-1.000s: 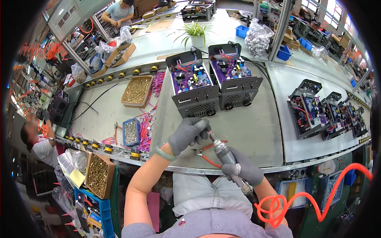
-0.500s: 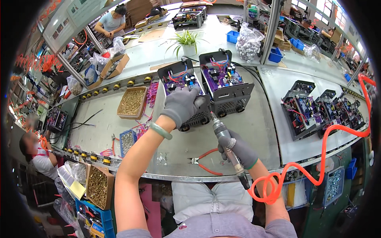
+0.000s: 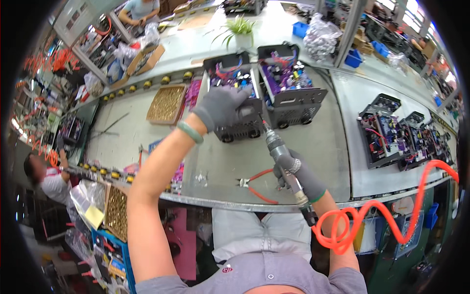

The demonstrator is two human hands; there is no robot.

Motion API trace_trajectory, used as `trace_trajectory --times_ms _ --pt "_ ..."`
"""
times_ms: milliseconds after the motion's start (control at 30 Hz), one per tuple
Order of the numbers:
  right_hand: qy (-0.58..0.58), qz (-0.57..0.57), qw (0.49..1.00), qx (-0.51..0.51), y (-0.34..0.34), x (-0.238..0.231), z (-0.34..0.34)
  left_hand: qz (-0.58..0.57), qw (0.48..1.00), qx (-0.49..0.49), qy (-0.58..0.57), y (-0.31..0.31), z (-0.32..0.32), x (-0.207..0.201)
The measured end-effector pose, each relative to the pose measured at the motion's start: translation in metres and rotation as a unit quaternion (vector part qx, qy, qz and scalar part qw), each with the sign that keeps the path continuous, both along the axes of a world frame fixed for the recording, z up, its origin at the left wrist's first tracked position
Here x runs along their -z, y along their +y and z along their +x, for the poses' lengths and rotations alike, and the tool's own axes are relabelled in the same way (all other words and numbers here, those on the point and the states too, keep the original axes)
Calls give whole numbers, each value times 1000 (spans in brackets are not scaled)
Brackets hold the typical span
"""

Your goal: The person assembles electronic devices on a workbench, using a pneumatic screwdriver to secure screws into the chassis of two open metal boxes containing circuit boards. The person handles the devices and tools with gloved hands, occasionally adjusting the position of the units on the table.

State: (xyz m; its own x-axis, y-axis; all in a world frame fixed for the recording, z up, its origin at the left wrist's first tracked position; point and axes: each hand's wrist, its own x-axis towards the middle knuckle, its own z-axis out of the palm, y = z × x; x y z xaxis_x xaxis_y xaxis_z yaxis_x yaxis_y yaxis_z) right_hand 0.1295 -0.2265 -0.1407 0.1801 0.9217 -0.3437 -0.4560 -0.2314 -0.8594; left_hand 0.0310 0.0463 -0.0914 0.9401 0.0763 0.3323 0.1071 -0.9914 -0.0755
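Two black metal chassis with purple circuit boards and coloured wires stand side by side on the bench. My gloved left hand grips the front panel of the left chassis, fingers over its top edge. In my gloved right hand is a pneumatic screwdriver, slanting up and left. Its tip is close to the right end of that front panel; whether it touches a screw is too small to tell. The right chassis stands just beyond the tip. An orange coiled air hose runs from the tool's rear end.
Red-handled cutters lie near the bench's front edge. A box of brass-coloured screws and pink cable pieces are left of the chassis. More chassis stand on the right. A potted plant stands behind. Other people are at the left.
My view has tilted, so the bench sits higher in the picture. Both hands stay nearly where they were, at the left chassis and on the screwdriver.
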Motion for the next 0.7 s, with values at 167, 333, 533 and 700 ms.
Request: trace_trajectory --times_ms 167,333,533,700 --pt "-47 -2 999 -16 9 5 -23 17 1000 -2 -27 8 -22 7" --pt "21 -1 1000 -22 -7 7 -40 -9 996 -89 14 -13 -16 0" --pt "-25 -72 991 -106 -72 38 -43 27 970 -58 -235 -43 -65 32" --pt "-18 -122 987 -105 -90 37 -48 -428 868 -241 -67 -89 -114 115"
